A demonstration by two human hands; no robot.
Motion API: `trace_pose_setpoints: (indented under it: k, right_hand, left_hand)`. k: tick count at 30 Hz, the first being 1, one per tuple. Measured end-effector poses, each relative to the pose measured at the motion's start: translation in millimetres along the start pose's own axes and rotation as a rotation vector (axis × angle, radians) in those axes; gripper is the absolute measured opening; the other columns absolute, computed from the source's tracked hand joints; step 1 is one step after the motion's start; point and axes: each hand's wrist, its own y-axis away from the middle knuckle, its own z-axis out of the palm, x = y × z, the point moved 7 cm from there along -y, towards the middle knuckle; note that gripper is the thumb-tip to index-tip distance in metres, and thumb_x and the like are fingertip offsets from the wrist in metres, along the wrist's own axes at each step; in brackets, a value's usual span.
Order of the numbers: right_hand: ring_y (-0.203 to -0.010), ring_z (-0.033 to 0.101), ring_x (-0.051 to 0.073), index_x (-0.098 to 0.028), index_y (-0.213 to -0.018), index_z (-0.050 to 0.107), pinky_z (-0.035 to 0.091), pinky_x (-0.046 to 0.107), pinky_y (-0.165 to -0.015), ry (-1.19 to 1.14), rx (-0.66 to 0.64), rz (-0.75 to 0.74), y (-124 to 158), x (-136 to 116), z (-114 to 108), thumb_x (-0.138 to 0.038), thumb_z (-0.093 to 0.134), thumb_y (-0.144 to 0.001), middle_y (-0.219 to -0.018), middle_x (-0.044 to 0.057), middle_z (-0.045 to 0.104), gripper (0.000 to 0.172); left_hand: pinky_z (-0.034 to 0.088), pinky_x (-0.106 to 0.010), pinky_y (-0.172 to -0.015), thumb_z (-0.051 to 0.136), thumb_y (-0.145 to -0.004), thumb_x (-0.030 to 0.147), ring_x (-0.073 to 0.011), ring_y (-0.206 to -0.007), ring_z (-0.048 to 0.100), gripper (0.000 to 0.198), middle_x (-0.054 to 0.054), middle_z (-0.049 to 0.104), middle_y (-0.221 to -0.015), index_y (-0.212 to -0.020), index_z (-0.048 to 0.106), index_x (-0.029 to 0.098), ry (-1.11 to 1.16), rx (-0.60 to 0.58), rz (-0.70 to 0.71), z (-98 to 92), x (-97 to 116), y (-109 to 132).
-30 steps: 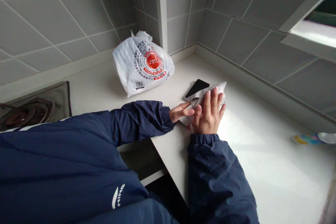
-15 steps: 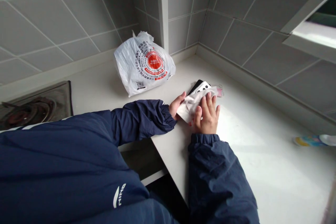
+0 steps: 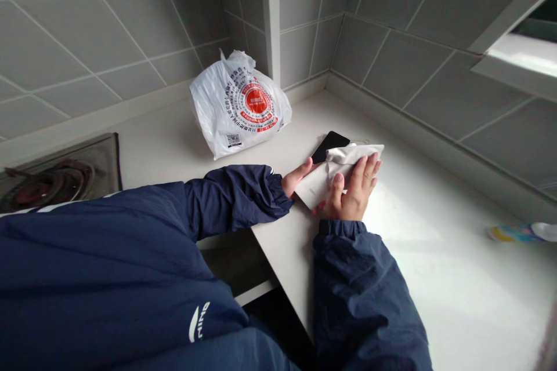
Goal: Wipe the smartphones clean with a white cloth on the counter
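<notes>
My left hand (image 3: 296, 178) grips a white phone (image 3: 314, 188) by its near left edge, with fingertips showing below it. Black camera lenses showed on this phone a moment ago; a white tissue (image 3: 350, 153) now hides that end. My right hand (image 3: 354, 188) presses the tissue onto the phone, its fingers laid over the sheet and its thumb apart. Just behind the phone, a black phone (image 3: 331, 144) lies on the counter, its near part covered from view.
A white plastic bag (image 3: 239, 107) with a red round print stands on the white counter (image 3: 400, 278) at the back. A gas burner (image 3: 56, 179) sits to the left. Far right lies a colourful packet (image 3: 516, 233). Below the counter's edge, a dark cupboard (image 3: 239, 264) stands open.
My right hand and the tissue have slid right and away over the phone. More of the phone's near surface shows, while its camera lenses are now covered. My left hand has barely moved.
</notes>
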Motion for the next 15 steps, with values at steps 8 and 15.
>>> trace_pose_setpoints:
  k: [8, 15]
  right_hand:
    - [-0.157, 0.016, 0.035, -0.018, -0.163, 0.016, 0.026, 0.069, -0.116, 0.053, -0.033, -0.015, 3.8, -2.1, 8.1, -0.037, 0.039, -0.102, -0.167, 0.021, 0.024, 0.068]
    - [-0.152, 0.033, 0.028, -0.015, -0.151, 0.045, 0.023, 0.057, -0.123, 0.061, -0.134, -0.203, 13.1, -29.4, 12.9, -0.032, 0.041, -0.102, -0.159, 0.017, 0.042, 0.052]
  left_hand:
    - [0.051, -0.048, -0.093, 0.01, -0.104, 0.049, -0.0203, -0.063, 0.068, 0.068, -0.012, 0.074, -0.088, -0.148, 0.048, 0.013, -0.017, 0.025, 0.015, -2.4, -2.7, -1.7]
    - [0.038, -0.037, -0.115, 0.022, -0.105, 0.047, -0.0244, -0.121, 0.065, 0.065, -0.017, 0.07, -0.123, -0.145, 0.051, 0.005, 0.321, 0.127, 0.129, -9.1, -0.3, -10.1]
